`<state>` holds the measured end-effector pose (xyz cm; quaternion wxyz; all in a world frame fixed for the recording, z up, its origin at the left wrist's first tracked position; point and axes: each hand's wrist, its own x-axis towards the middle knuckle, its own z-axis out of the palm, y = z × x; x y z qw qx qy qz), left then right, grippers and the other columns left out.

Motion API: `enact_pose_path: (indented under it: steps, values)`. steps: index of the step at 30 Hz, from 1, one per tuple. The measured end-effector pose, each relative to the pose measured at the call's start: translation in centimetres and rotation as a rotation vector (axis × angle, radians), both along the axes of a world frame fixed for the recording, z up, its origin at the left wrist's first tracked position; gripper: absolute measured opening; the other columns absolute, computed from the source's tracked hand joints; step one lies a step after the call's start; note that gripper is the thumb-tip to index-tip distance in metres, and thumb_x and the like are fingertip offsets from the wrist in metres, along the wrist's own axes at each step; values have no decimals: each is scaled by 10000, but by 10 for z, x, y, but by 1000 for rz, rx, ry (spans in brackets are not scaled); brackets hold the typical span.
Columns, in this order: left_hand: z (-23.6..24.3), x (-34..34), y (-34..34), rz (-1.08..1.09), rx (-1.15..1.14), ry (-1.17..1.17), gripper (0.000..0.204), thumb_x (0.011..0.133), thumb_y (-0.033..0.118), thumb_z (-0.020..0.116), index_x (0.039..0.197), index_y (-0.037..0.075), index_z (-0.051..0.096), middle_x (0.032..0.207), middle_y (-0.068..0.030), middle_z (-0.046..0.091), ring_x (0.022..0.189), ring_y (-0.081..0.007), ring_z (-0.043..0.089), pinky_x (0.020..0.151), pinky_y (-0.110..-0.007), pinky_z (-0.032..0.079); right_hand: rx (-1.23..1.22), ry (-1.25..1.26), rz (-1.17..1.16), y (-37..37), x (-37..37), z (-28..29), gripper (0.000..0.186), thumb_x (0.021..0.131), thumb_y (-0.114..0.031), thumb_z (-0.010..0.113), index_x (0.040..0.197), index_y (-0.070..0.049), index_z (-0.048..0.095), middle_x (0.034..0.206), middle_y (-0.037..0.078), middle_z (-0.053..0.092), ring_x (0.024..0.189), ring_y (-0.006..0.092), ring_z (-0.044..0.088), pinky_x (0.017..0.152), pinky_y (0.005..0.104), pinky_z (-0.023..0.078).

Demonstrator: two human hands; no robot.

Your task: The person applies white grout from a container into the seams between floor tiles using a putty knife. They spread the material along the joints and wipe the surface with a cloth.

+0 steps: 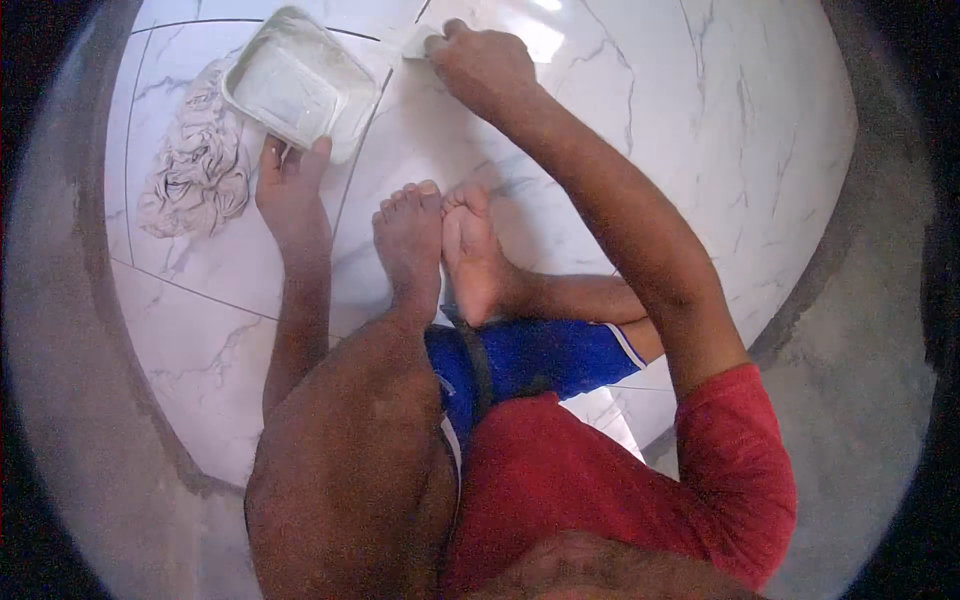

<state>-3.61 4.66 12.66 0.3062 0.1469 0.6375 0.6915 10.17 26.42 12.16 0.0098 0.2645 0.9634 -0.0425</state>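
My left hand [292, 190] grips the near edge of a pale rectangular plastic tub [352, 108], thumb at its rim. The tub is tilted, and its inside is smeared with a whitish paste. Farther out and to the right, my right hand [486, 68] is closed on a small, flat, pale scraper [415, 43]. The scraper is held low over the floor tiles, close to a dark joint line; whether it touches them I cannot tell. A crumpled beige cloth [198, 165] lies just left of the tub.
White marble-patterned tiles [600, 180] with dark joints form the floor. Grey, rough cement [850, 400] borders them on both sides. My bare feet [410, 235] rest on the tiles between my arms, and my bent legs fill the near middle.
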Motion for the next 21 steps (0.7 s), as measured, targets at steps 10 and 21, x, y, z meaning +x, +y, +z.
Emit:
enact_pose_path:
  steps: [10, 21]
  values:
    - [-3, 1, 0, 29, -38, -21, 606, 856, -6, 748, 1403, -79, 499, 1265, -120, 635, 1141, -186, 597, 1002, -315, 453, -16, -162, -84, -1, 144, 5, 224, 977, -293, 590, 1157, -181, 665, 1060, 55, 679, 778, 283, 718, 620, 423, 587]
    - [-5, 7, 5, -17, -33, -26, 569, 886, -2, 718, 1401, -70, 487, 1311, -133, 617, 1190, -215, 587, 1008, -314, 466, 13, -145, -179, 32, 87, 19, 233, 967, -303, 581, 1064, -118, 681, 983, 135, 702, 787, 349, 715, 655, 487, 571]
